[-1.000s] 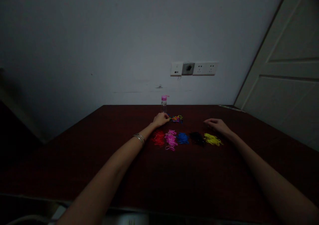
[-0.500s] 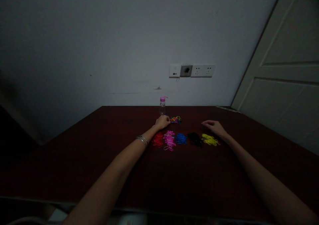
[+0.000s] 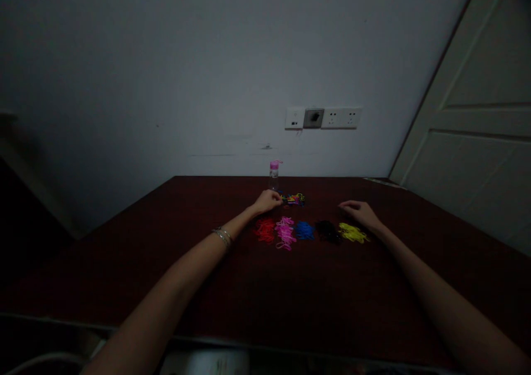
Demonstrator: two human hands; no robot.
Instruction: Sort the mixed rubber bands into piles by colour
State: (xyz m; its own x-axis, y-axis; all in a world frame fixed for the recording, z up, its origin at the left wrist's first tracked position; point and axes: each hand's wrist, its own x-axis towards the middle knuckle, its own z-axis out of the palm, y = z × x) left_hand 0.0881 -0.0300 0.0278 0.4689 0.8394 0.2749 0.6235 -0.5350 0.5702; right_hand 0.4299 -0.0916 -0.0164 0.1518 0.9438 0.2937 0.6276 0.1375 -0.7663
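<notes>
My left hand (image 3: 267,201) reaches to the left edge of a small mixed-colour pile of rubber bands (image 3: 295,199), its thumb and fingers pinched together; what lies between them is too small to make out. Resting on the table at the right, my right hand (image 3: 360,213) has its fingers stretched loosely leftward and holds nothing visible. Between my forearms, sorted heaps of loops lie in a row: red bands (image 3: 264,230), pink bands (image 3: 285,233), blue bands (image 3: 305,230), black bands (image 3: 327,232) and yellow bands (image 3: 352,232). The yellow heap is just below my right hand.
A clear bottle with a pink cap (image 3: 274,176) stands behind my left hand. The dark red table (image 3: 290,297) meets a pale wall with a row of sockets (image 3: 323,118). A panelled door (image 3: 477,131) is at the right.
My left hand has shifted slightly left along the mixed pile, and its forearm has swung away from the red heap. My right hand stays in place. The view has turned slightly.
</notes>
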